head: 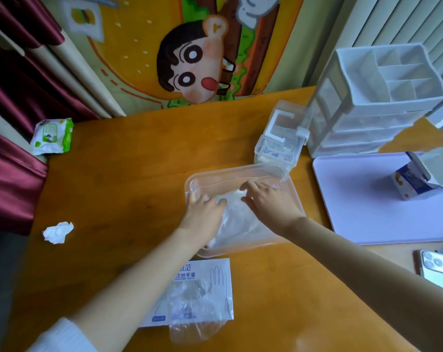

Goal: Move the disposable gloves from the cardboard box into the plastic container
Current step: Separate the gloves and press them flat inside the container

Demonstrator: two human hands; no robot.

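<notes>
Currently the disposable gloves [238, 221] are pressed flat inside the plastic container [240, 171] at mid-frame by the left hand [202, 212], grip released; the grip of the right hand [268, 203] cannot be told. At lower centre, stray gloves [195, 329] trail from the cardboard box [210, 273]. Light, limp, slippery film, likely best gathered by the bunch.

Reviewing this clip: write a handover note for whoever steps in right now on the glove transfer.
Left hand: fingers flat, pressing on the stack of clear disposable gloves inside the clear rectangular plastic container.
Right hand: fingers spread on the same stack, holding nothing that I can see.
White cardboard glove box with blue print: lies flat on the table, nearer the person than the container.
Done: a stack of gloves is in the container.
Left: a few clear gloves poke out of the box opening; move them over. How many more are inside the box cannot be seen.
</notes>
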